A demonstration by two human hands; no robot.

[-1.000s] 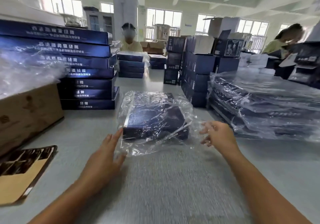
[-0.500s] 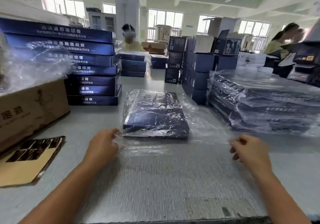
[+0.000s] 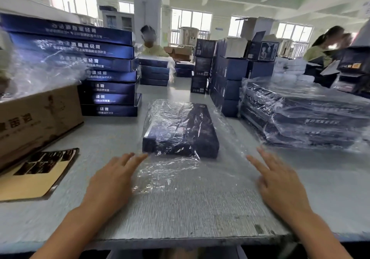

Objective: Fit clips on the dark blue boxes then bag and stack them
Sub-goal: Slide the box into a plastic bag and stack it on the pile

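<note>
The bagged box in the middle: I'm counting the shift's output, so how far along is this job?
Done: a pile of bagged boxes sits at right. In hand: one dark blue box lies inside a clear bag; the left hand and right hand are spread flat at its loose open end, neither with a grip on it. Left: closing and stacking it, plus the unbagged stack at left.

To your left a brown cardboard carton [image 3: 38, 118] sits on the grey desk [image 3: 180, 214], a flat tan card sleeve [image 3: 34, 174] just before it. A white pillar [image 3: 147, 4] rises behind.
</note>
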